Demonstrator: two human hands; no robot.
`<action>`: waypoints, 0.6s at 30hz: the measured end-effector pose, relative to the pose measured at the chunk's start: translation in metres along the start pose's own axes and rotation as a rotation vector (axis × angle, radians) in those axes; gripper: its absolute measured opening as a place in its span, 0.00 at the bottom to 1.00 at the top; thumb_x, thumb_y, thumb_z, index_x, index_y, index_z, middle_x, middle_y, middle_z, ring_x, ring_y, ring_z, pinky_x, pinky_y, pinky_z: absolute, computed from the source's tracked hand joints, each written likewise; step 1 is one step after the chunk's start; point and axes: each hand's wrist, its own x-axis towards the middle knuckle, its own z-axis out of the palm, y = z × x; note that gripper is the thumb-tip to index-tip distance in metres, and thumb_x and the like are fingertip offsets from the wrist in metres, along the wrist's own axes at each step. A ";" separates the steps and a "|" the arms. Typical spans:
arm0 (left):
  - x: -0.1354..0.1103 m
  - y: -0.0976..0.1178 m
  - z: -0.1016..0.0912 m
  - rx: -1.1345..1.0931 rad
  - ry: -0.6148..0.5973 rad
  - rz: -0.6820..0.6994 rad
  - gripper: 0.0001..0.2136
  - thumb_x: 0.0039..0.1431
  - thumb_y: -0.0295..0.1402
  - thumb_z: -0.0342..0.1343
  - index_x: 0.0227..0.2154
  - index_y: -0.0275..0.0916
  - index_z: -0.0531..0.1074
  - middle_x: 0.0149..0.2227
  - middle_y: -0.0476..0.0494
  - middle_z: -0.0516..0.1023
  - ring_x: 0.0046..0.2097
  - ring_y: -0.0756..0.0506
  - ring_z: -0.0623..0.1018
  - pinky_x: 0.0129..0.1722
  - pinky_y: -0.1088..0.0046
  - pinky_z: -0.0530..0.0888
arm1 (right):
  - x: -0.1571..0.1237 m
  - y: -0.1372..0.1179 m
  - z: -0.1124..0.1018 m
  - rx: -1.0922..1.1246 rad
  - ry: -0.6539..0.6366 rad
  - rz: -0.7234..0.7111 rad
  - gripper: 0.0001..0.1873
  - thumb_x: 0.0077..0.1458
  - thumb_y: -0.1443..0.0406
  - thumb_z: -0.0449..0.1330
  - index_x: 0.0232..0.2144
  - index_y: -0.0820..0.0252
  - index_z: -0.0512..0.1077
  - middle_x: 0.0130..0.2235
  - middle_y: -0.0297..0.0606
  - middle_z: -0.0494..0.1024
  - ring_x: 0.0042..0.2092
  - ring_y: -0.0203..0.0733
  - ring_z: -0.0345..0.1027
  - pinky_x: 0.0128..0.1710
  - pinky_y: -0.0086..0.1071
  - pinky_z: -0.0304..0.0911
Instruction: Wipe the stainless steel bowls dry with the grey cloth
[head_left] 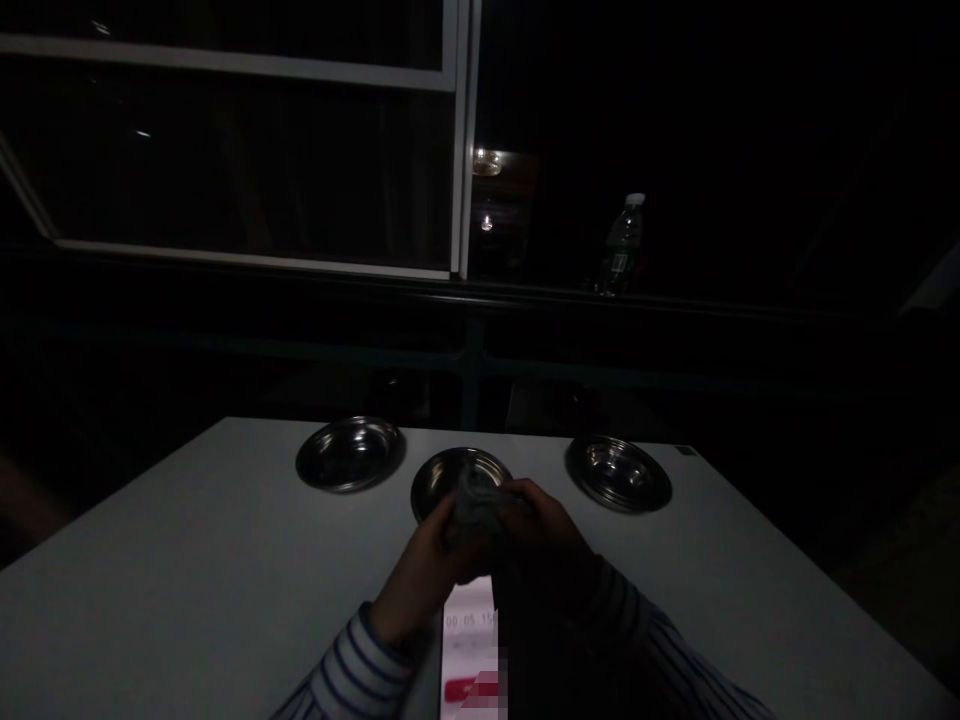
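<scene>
Both of my hands meet near the middle of the table, above the phone and in front of the middle metal bowl [429, 480]. My left hand [420, 575] is closed on one side of a crumpled greyish cloth [480, 500]. From the other side, my right hand [551, 535] grips the same cloth. It covers part of the bowl's near side; whether it touches the bowl I cannot tell. Below my hands lies a lit phone [469, 645] showing timer digits and a red button, partly hidden by my right arm. Dim light obscures the fingertips.
Shallow metal bowls stand at the back left [350, 455] and back right [619, 473] of the white table [247, 580]. Beyond the table, a plastic bottle [624, 240] stands on a dark ledge beside a white-framed window [461, 150]. A blurred, skin-toned shape shows at the left edge.
</scene>
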 end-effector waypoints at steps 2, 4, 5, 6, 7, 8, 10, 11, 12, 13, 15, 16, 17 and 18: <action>0.001 0.000 -0.002 -0.052 0.038 0.007 0.25 0.41 0.29 0.59 0.46 0.36 0.64 0.39 0.40 0.75 0.37 0.45 0.75 0.37 0.69 0.71 | 0.002 -0.002 0.006 0.069 0.060 0.049 0.10 0.47 0.59 0.54 0.30 0.60 0.64 0.27 0.33 0.71 0.29 0.37 0.65 0.27 0.30 0.61; 0.002 0.000 -0.009 -0.066 0.117 0.018 0.23 0.40 0.29 0.59 0.44 0.36 0.65 0.39 0.41 0.75 0.37 0.45 0.75 0.37 0.69 0.71 | 0.004 -0.003 0.007 0.169 0.111 0.099 0.10 0.45 0.58 0.54 0.26 0.60 0.62 0.22 0.31 0.69 0.25 0.35 0.63 0.23 0.28 0.58; 0.002 0.000 -0.012 -0.063 0.150 0.019 0.22 0.41 0.30 0.58 0.43 0.36 0.65 0.38 0.41 0.75 0.37 0.45 0.75 0.36 0.69 0.71 | 0.005 -0.003 0.006 0.230 0.112 0.126 0.11 0.44 0.57 0.55 0.25 0.60 0.62 0.21 0.30 0.68 0.24 0.34 0.62 0.22 0.27 0.57; 0.003 0.001 -0.014 -0.051 0.178 0.022 0.21 0.41 0.30 0.58 0.42 0.36 0.65 0.37 0.41 0.75 0.36 0.45 0.75 0.35 0.69 0.71 | 0.006 -0.003 0.005 0.293 0.106 0.147 0.12 0.43 0.57 0.56 0.25 0.60 0.62 0.20 0.29 0.67 0.23 0.34 0.61 0.21 0.27 0.56; 0.003 0.001 -0.015 -0.026 0.204 0.031 0.19 0.42 0.31 0.57 0.41 0.36 0.64 0.36 0.41 0.75 0.35 0.45 0.75 0.35 0.68 0.71 | 0.007 -0.003 0.004 0.351 0.097 0.159 0.13 0.43 0.56 0.56 0.24 0.60 0.62 0.20 0.28 0.67 0.23 0.33 0.61 0.21 0.27 0.56; 0.004 0.001 -0.016 0.015 0.234 0.056 0.18 0.42 0.32 0.57 0.40 0.36 0.64 0.36 0.41 0.75 0.35 0.45 0.75 0.35 0.68 0.71 | 0.008 -0.003 0.003 0.400 0.088 0.165 0.14 0.42 0.56 0.57 0.24 0.60 0.62 0.19 0.28 0.67 0.22 0.33 0.61 0.22 0.27 0.56; 0.005 -0.001 -0.016 0.138 0.316 0.141 0.17 0.42 0.32 0.56 0.38 0.36 0.66 0.37 0.41 0.75 0.38 0.44 0.74 0.37 0.67 0.70 | 0.009 -0.002 0.003 0.458 0.083 0.165 0.15 0.41 0.55 0.58 0.25 0.60 0.62 0.19 0.28 0.67 0.23 0.34 0.61 0.22 0.27 0.57; 0.006 -0.003 -0.015 0.202 0.363 0.182 0.16 0.42 0.32 0.57 0.37 0.36 0.67 0.38 0.40 0.74 0.40 0.43 0.74 0.39 0.67 0.69 | 0.009 -0.002 0.004 0.465 0.086 0.159 0.16 0.41 0.54 0.58 0.25 0.60 0.62 0.20 0.28 0.68 0.23 0.35 0.63 0.23 0.28 0.58; 0.007 -0.005 -0.014 0.245 0.382 0.200 0.14 0.42 0.32 0.57 0.35 0.36 0.69 0.38 0.40 0.74 0.41 0.43 0.73 0.40 0.68 0.69 | 0.009 -0.001 0.005 0.462 0.080 0.152 0.16 0.42 0.53 0.57 0.26 0.59 0.62 0.21 0.30 0.70 0.24 0.36 0.64 0.24 0.29 0.60; 0.008 -0.007 -0.012 0.250 0.355 0.190 0.13 0.42 0.33 0.56 0.33 0.35 0.71 0.37 0.40 0.75 0.41 0.43 0.73 0.40 0.68 0.69 | 0.009 0.001 0.007 0.456 0.064 0.137 0.16 0.43 0.53 0.57 0.28 0.59 0.62 0.24 0.32 0.72 0.27 0.38 0.66 0.25 0.30 0.61; 0.010 -0.010 -0.009 0.148 0.172 0.114 0.12 0.45 0.36 0.54 0.31 0.34 0.72 0.34 0.40 0.76 0.37 0.43 0.74 0.37 0.68 0.69 | 0.010 0.006 0.012 0.441 0.022 0.069 0.19 0.43 0.54 0.57 0.35 0.58 0.63 0.34 0.38 0.75 0.35 0.42 0.69 0.33 0.35 0.64; 0.012 -0.011 -0.007 0.084 0.061 0.076 0.12 0.47 0.37 0.52 0.31 0.34 0.73 0.32 0.40 0.76 0.35 0.43 0.74 0.35 0.68 0.70 | 0.011 0.010 0.015 0.430 0.000 0.027 0.21 0.44 0.54 0.57 0.40 0.58 0.63 0.40 0.41 0.73 0.40 0.44 0.68 0.38 0.37 0.64; 0.013 -0.012 -0.005 0.048 -0.022 0.059 0.13 0.48 0.38 0.51 0.30 0.34 0.73 0.30 0.40 0.76 0.33 0.44 0.74 0.34 0.68 0.70 | 0.012 0.013 0.018 0.415 -0.015 -0.010 0.24 0.44 0.55 0.57 0.44 0.57 0.62 0.45 0.42 0.71 0.44 0.45 0.66 0.43 0.39 0.61; 0.014 -0.011 -0.003 0.056 -0.054 0.068 0.13 0.49 0.38 0.50 0.29 0.34 0.73 0.29 0.41 0.76 0.32 0.44 0.74 0.33 0.69 0.69 | 0.013 0.016 0.021 0.396 -0.027 -0.037 0.26 0.45 0.55 0.57 0.47 0.57 0.60 0.48 0.43 0.68 0.48 0.45 0.64 0.47 0.40 0.59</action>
